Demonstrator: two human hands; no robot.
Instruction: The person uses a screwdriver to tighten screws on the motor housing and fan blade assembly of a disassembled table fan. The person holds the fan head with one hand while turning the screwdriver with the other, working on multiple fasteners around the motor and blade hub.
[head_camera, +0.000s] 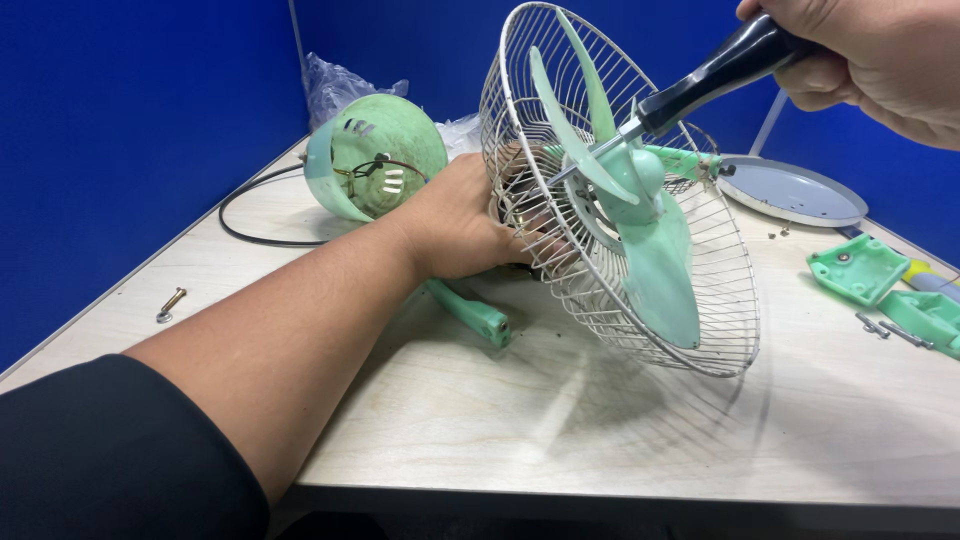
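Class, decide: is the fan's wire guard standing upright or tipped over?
Tipped: the wire guard leans, its lower rim resting on the table, braced by the left hand.

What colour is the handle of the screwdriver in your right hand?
Black, glossy; the screwdriver handle shows best in the head view, gripped by the right hand.

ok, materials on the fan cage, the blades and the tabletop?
Fan cage: looks like thin metal wire, pale and dull, with some brownish spots that could be rust.
Blades: most likely moulded plastic, mint green, smooth and slightly translucent at the edges.
Tabletop: seems laminate or veneered board with a light wood-grain print, matte; solid wood cannot be ruled out.
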